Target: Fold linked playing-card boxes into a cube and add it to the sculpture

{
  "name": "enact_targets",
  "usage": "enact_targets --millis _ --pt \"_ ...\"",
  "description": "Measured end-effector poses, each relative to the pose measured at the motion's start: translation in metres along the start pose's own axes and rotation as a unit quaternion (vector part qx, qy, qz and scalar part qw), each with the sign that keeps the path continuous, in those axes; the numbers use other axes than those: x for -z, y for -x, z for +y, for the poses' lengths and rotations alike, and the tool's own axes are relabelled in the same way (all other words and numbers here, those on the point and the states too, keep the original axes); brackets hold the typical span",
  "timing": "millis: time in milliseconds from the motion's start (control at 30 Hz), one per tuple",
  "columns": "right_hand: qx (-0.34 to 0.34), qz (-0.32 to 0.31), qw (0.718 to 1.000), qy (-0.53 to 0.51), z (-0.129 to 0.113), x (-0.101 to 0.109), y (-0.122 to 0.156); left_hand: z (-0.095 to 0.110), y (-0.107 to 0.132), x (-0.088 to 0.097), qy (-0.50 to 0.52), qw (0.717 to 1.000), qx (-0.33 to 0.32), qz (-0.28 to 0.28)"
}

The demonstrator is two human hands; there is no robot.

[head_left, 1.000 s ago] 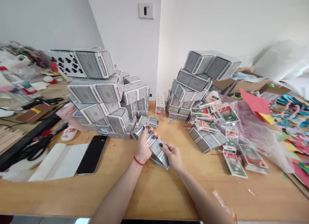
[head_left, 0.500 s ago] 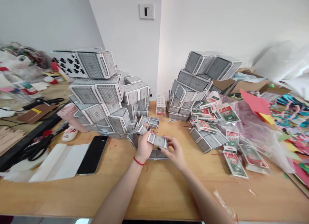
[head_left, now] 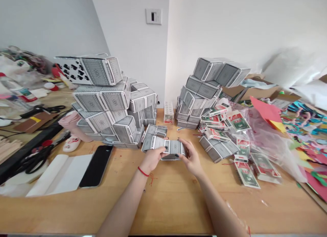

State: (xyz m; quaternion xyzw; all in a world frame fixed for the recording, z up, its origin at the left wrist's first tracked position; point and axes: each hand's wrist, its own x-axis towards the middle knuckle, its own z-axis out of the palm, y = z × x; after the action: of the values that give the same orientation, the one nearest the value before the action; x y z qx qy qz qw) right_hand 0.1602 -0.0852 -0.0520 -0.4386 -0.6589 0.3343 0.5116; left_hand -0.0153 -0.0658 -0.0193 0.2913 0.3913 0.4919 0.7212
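Between my two hands is a block folded from grey-backed playing cards (head_left: 175,147), just above the table. My left hand (head_left: 153,157) grips its left part, thumb on top. My right hand (head_left: 191,157) is closed around the right end, with fingers on the far edge and thumb in front. Another folded playing-card piece (head_left: 155,130) lies right behind the block. To the left rises a stack of playing-card blocks (head_left: 103,99), and a second stack of playing-card blocks (head_left: 201,87) stands to the right at the back. The undersides of the held block are hidden.
Card boxes (head_left: 245,174) and a low card block (head_left: 219,148) lie right, beside clear plastic wrap. A phone (head_left: 96,166), white paper (head_left: 61,172) and black scissors (head_left: 38,158) are left. A clear-wrapped pack of card boxes (head_left: 169,112) stands near the wall.
My hands have turned the card block, so a longer patterned face now shows. My left hand has shifted lower, and its thumb lies on top of the block.
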Motion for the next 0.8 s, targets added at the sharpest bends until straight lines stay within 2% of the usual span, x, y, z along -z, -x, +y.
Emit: enact_targets --millis 133,433,667,800 --pt "0.012 -0.019 0.999 0.045 0.000 0.001 -0.001 -0.004 -0.001 0.003 0.003 1.000 0.009 -0.025" --pt "0.027 -0.055 0.995 0.085 0.006 0.021 -0.006 -0.009 -0.004 0.008 -0.010 1.000 -0.017 0.003" --pt "0.000 -0.069 0.993 0.090 0.008 0.022 -0.006 -0.003 -0.001 0.014 -0.028 0.996 0.080 -0.019" --pt "-0.052 -0.077 0.993 0.074 0.009 0.018 -0.006 -0.001 -0.003 0.017 -0.057 0.996 0.068 0.029"
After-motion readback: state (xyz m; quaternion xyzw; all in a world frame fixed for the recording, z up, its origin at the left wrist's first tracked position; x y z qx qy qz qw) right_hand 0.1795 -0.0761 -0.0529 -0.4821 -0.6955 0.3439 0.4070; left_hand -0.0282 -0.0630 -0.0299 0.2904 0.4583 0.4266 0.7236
